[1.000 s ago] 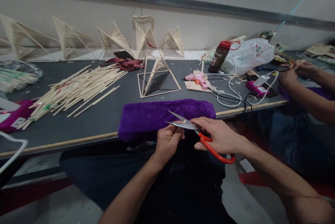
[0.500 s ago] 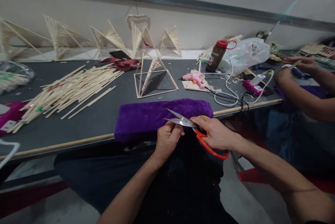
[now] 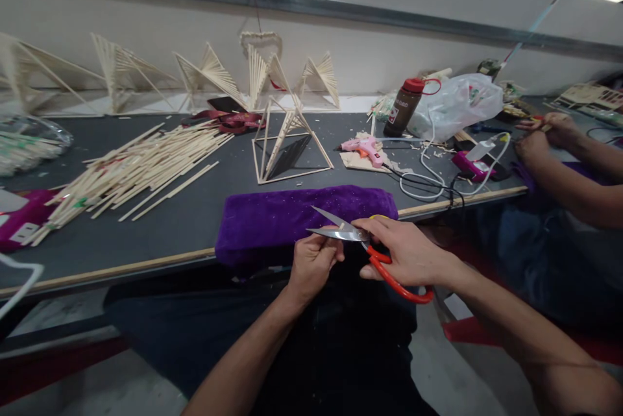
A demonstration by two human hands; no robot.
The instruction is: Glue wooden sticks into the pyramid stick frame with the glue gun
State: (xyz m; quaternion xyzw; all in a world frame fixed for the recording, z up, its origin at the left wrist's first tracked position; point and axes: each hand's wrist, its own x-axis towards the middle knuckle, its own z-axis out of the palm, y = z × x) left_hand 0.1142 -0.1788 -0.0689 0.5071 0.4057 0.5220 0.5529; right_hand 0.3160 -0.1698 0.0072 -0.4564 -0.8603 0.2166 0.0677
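Red-handled scissors (image 3: 396,284) are in my right hand (image 3: 406,250), their blades apart and pointing left. My left hand (image 3: 314,263) is closed in a pinch just below the blades. A small pale stick end (image 3: 342,226) shows between the blades; its lower part is hidden by my left fingers. Behind the blades a folded purple towel (image 3: 267,218) lies along the table's front edge. Past the towel stands a pyramid-like frame of thin sticks (image 3: 296,177).
Loose sticks (image 3: 160,166) lie in a pile at left. A pink glue gun (image 3: 363,148), a dark bottle (image 3: 403,108), a plastic bag (image 3: 455,104) and cables are at right. Stick models (image 3: 209,75) line the wall. Another person's hands (image 3: 545,134) are at far right.
The scissors' handles have shifted slightly right and down, and my right thumb now shows below them. The whole view has moved a little. At far right, the other person's hands have changed pose.
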